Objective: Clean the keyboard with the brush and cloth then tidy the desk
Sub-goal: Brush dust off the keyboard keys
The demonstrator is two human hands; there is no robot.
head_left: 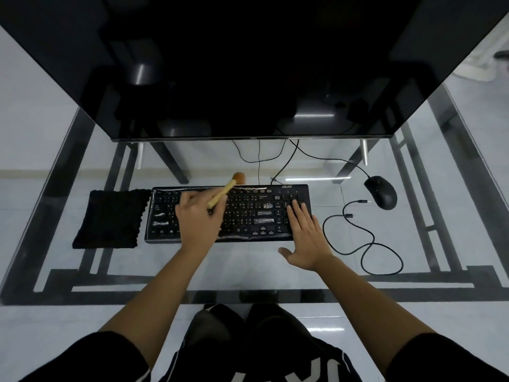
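A black keyboard [248, 213] lies on the glass desk [275, 271] in front of me. My left hand [197, 219] hovers over its left half and grips a brush [224, 193] by its pale wooden handle; the brown bristle head points away toward the keyboard's far edge. My right hand [305, 235] rests flat with straight fingers on the number pad at the keyboard's right end. A black cloth [110, 219] lies flat on the desk just left of the keyboard.
A large dark monitor [248, 78] looms over the back of the desk. A black mouse [381, 191] sits at the right rear, and a loose black cable [369, 238] loops beside the keyboard. More cables [260, 158] hang behind it.
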